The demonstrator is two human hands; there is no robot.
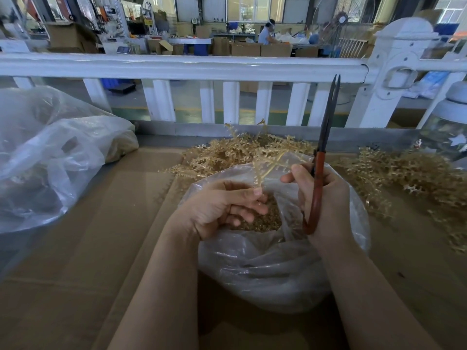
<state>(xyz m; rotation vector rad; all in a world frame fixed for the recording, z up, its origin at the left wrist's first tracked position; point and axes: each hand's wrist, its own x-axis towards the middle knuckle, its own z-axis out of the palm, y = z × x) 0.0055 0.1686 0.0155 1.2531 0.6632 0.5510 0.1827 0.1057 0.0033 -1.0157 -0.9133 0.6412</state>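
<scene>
Leftmost lies one big bag (50, 157) of clear plastic, crumpled, on the cardboard (101, 236) that covers the bench. That makes two bags in all: the small bag (265, 271) sits in the middle, its mouth open, with a mass of tiny gold bits (260, 221) inside.

Over that mouth is the left hand (217, 208). Its thumb and forefinger pinch the foot of one gold sprig (267, 162), which stands up above the small bag, and the other three fingers are curled in below, holding nothing that can be seen.

Just right of the sprig, the right hand (333, 198) is wrapped round the red handles of one pair of scissors (326, 132). The forefinger is stretched out towards the sprig and does not touch it. The dark blades point straight up, almost together, clear of the sprig.

Loose sprigs lie in two heaps: the back heap (222, 152) behind the small bag and the right heap (409, 178) spread along the bench.

One white fence (177, 65) runs across behind the bench, and one glass jar (447, 132) stands at the far right edge.
</scene>
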